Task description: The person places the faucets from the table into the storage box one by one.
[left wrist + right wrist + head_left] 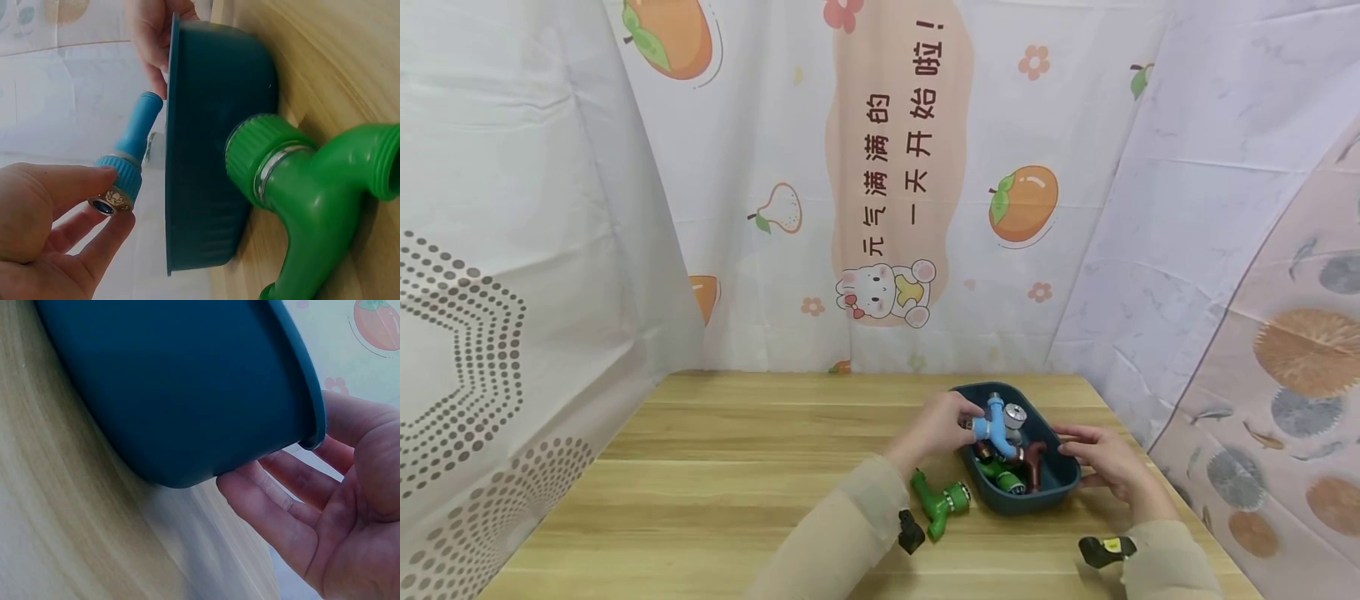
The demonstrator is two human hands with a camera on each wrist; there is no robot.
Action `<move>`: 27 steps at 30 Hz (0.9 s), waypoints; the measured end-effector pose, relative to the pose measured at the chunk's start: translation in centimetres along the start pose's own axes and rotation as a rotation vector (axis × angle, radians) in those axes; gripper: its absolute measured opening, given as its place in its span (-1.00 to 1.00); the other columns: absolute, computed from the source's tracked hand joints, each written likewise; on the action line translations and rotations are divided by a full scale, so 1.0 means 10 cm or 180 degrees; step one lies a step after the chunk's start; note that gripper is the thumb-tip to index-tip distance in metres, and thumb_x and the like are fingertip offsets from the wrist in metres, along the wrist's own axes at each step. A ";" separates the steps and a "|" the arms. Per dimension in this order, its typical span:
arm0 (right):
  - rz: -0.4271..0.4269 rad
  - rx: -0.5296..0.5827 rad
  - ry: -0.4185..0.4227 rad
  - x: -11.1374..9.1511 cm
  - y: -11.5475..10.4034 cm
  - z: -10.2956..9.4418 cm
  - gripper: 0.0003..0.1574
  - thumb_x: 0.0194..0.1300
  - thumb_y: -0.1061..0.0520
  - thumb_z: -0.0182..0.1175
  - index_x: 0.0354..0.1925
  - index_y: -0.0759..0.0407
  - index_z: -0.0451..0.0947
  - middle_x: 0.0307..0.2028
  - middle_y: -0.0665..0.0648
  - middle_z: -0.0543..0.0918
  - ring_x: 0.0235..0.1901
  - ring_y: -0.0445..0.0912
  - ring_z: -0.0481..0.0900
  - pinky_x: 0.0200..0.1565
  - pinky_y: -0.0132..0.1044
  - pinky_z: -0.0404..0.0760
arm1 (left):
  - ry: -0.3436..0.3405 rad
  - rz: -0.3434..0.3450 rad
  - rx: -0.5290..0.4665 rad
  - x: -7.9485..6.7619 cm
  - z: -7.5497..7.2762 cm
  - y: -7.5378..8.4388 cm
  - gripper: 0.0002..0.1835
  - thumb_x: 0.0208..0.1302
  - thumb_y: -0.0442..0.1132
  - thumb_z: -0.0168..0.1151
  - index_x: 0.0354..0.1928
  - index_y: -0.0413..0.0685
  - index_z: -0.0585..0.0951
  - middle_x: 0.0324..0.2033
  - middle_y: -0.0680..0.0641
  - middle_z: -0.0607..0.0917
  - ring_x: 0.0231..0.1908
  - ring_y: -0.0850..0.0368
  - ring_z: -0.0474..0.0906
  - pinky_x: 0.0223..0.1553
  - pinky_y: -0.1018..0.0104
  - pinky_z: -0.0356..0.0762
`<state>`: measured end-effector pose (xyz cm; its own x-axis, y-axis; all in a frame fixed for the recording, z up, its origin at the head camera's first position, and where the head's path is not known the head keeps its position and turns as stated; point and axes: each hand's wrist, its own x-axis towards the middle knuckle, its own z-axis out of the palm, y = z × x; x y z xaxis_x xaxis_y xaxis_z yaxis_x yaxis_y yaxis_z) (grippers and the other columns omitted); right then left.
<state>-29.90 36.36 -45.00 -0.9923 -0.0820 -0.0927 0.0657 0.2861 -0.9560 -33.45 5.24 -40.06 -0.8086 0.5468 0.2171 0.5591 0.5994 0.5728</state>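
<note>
My left hand [937, 427] pinches a light blue plastic tap [997, 429] by its ribbed collar, between thumb and fingers. It holds the tap over the dark teal basin [1033, 502]. In the left wrist view the blue tap [130, 159] has a metal-rimmed end towards the camera. At the basin's right side, my right hand [1108, 462] grips the rim, with fingers against the outer wall in the right wrist view. Inside the basin lie a dark red tap [1030, 467], a green tap [1009, 482] and a piece with a round silvery end [1015, 415]; some parts are hidden.
Another green tap [938, 504] lies on the wooden table [715, 492], left of the basin and close to my left forearm. Black devices [912, 533] sit by both wrists. Printed cloth curtains [760, 292] hang behind the table and at both sides.
</note>
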 end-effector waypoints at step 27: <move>-0.0016 0.0047 0.0011 -0.01 -0.01 0.00 -0.35 0.43 0.17 0.23 0.39 0.36 0.37 0.11 0.38 0.64 -0.11 0.05 0.71 -0.29 0.10 0.73 | -0.0259 0.0171 0.0321 0.10 0.29 0.32 -0.67 0.22 -0.27 0.48 0.04 0.15 0.78 -0.12 0.20 0.68 -0.11 0.42 0.53 -0.04 0.54 0.47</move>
<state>-29.85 36.34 -44.86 -0.9930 -0.0801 -0.0870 0.0622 0.2715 -0.9604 -31.93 9.38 -40.36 -0.7618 0.6228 0.1782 0.6201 0.6215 0.4788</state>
